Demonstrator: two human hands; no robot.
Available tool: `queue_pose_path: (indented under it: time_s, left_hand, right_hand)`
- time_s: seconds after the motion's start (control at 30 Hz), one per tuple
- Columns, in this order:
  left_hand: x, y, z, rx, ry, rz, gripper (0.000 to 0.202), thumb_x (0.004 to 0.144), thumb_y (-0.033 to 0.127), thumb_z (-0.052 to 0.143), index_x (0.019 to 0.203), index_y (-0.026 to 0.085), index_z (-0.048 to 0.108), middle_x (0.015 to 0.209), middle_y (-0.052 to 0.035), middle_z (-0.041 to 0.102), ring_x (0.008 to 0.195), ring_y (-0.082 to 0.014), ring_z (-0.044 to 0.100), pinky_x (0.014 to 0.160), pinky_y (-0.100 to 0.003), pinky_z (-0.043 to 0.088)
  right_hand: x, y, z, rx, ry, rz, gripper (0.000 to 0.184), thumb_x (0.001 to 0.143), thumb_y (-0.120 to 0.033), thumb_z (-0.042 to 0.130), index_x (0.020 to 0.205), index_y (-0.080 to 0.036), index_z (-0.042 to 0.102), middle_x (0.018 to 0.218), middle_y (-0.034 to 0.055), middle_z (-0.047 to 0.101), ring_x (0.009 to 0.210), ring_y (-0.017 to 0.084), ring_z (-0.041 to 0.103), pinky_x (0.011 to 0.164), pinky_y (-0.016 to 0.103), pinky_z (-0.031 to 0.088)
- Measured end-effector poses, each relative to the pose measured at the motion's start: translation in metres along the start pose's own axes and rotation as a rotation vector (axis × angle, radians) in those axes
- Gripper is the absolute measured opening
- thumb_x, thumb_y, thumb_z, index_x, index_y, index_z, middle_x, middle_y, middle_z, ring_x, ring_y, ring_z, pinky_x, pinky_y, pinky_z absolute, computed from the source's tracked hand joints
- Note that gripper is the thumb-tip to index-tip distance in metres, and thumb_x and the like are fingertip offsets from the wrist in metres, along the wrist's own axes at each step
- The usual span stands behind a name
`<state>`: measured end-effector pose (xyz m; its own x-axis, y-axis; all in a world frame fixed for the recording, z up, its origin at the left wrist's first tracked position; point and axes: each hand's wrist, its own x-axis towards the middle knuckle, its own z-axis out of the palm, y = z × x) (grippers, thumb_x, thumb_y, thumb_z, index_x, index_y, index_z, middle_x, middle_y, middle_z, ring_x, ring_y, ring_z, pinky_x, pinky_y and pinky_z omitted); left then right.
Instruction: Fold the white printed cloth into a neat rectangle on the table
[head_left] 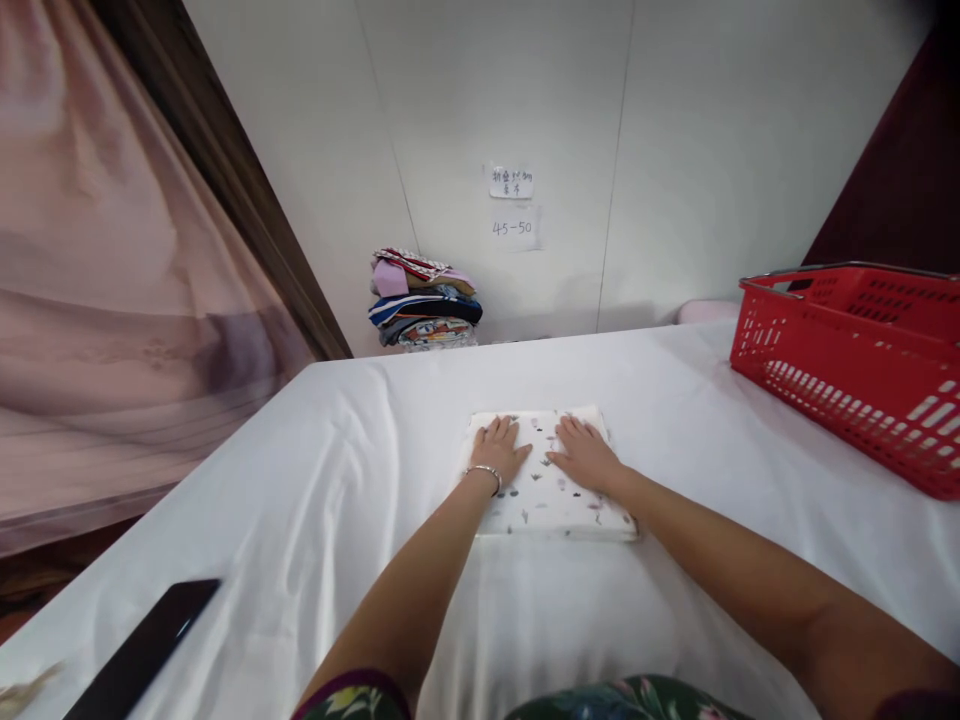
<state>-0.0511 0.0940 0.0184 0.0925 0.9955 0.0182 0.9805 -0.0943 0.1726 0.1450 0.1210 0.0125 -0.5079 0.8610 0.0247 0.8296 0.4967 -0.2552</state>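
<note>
A folded white cloth with small printed flowers (pixel 551 495) lies in the middle of a white-covered table (pixel 315 480). My left hand (pixel 500 448) rests flat on its left half, fingers stretched out, a thin bracelet on the wrist. On the right half lies my right hand (pixel 586 453), also flat with fingers spread. Both palms press down on the cloth and hold nothing.
A red plastic basket (pixel 855 350) stands at the table's right edge. A stack of folded coloured clothes (pixel 424 300) sits at the far side against the white wall. A dark phone (pixel 142 650) lies near the front left corner. A pink curtain (pixel 112 280) hangs at left.
</note>
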Motion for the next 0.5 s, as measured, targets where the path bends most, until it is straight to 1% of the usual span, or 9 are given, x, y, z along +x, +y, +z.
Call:
queue_pose_path:
  time_s: [0.07, 0.13, 0.23, 0.27, 0.33, 0.4, 0.5]
  left_hand:
    - [0.003, -0.003, -0.001, -0.011, 0.022, 0.004, 0.052, 0.088, 0.049, 0.032, 0.133, 0.024, 0.039, 0.147, -0.0047, 0.028, 0.136, -0.0226, 0.019, 0.109, -0.046, 0.015]
    - [0.007, -0.005, -0.006, -0.012, 0.057, -0.011, 0.045, 0.089, 0.044, 0.033, 0.130, 0.026, 0.043, 0.145, -0.0041, 0.033, 0.134, -0.0217, 0.024, 0.108, -0.046, 0.018]
    - [0.021, -0.006, -0.013, 0.000, 0.081, -0.024, 0.040, 0.090, 0.038, 0.034, 0.127, 0.028, 0.046, 0.143, -0.0034, 0.036, 0.134, -0.0217, 0.024, 0.107, -0.048, 0.018]
    - [0.027, -0.006, -0.015, -0.001, 0.076, -0.015, 0.039, 0.090, 0.037, 0.034, 0.127, 0.028, 0.046, 0.143, -0.0032, 0.036, 0.134, -0.0219, 0.023, 0.108, -0.049, 0.017]
    - [0.039, -0.007, -0.016, -0.018, 0.064, 0.008, 0.039, 0.090, 0.036, 0.034, 0.126, 0.027, 0.045, 0.140, -0.0032, 0.041, 0.133, -0.0218, 0.024, 0.108, -0.049, 0.015]
    - [0.049, -0.009, -0.014, -0.037, 0.080, 0.018, 0.037, 0.091, 0.035, 0.033, 0.123, 0.026, 0.048, 0.132, -0.0043, 0.049, 0.129, -0.0210, 0.032, 0.108, -0.048, 0.016]
    - [0.063, -0.011, -0.010, -0.045, 0.110, 0.004, 0.033, 0.091, 0.035, 0.032, 0.107, 0.023, 0.059, 0.112, -0.0049, 0.060, 0.114, -0.0194, 0.046, 0.104, -0.040, 0.023]
  right_hand:
    - [-0.003, 0.009, -0.003, 0.025, 0.023, -0.058, 0.058, 0.087, -0.051, 0.034, 0.133, -0.015, 0.040, 0.146, 0.0118, 0.028, 0.136, 0.025, 0.018, 0.108, 0.041, 0.013]
    - [-0.001, 0.020, -0.012, 0.056, 0.092, -0.081, 0.051, 0.089, -0.045, 0.033, 0.131, -0.018, 0.043, 0.143, 0.0097, 0.035, 0.134, 0.025, 0.022, 0.108, 0.040, 0.017]
    - [0.012, 0.043, -0.027, 0.092, 0.203, 0.002, 0.046, 0.088, -0.035, 0.036, 0.129, -0.018, 0.045, 0.135, 0.0091, 0.046, 0.130, 0.025, 0.032, 0.105, 0.039, 0.024]
    - [0.018, 0.051, -0.031, 0.120, 0.207, 0.049, 0.045, 0.087, -0.034, 0.038, 0.128, -0.018, 0.046, 0.133, 0.0088, 0.049, 0.127, 0.025, 0.036, 0.103, 0.038, 0.027]
    - [0.029, 0.065, -0.035, 0.204, 0.170, 0.143, 0.046, 0.084, -0.033, 0.043, 0.127, -0.018, 0.049, 0.128, 0.0086, 0.053, 0.119, 0.025, 0.045, 0.098, 0.035, 0.034]
    - [0.036, 0.075, -0.037, 0.276, 0.129, 0.204, 0.046, 0.081, -0.033, 0.046, 0.123, -0.016, 0.053, 0.123, 0.0093, 0.057, 0.108, 0.024, 0.053, 0.091, 0.032, 0.039]
    - [0.040, 0.080, -0.037, 0.309, 0.124, 0.207, 0.039, 0.080, -0.036, 0.046, 0.108, -0.016, 0.063, 0.105, 0.0081, 0.066, 0.093, 0.022, 0.059, 0.080, 0.029, 0.043]
